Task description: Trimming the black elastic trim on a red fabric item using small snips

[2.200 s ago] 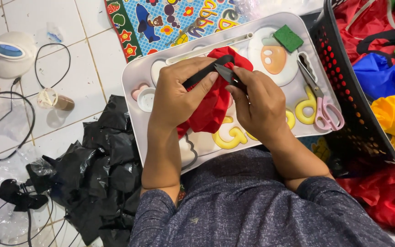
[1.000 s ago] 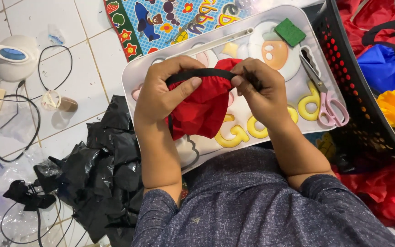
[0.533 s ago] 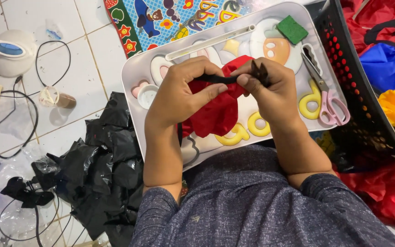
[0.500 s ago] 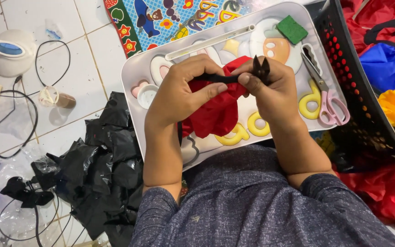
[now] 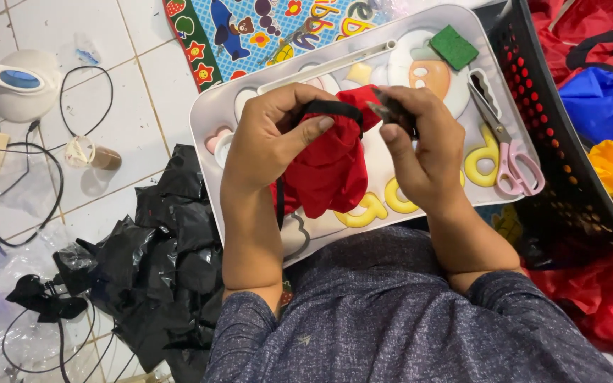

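A red fabric piece (image 5: 331, 170) with a black strap (image 5: 331, 108) is held above a white lap tray (image 5: 211, 117). The strap and the cloth's upper edge are pinched by the left hand (image 5: 274, 138), closed around them. The strap's other end is gripped between the thumb and fingers of the right hand (image 5: 427, 152), also closed. Pink-handled scissors (image 5: 509, 152) and a green sponge (image 5: 453, 47) lie on the tray. A black basket (image 5: 569, 177) stands just beside the tray, and crumpled black plastic (image 5: 157, 255) lies on the tiled floor (image 5: 37, 21).
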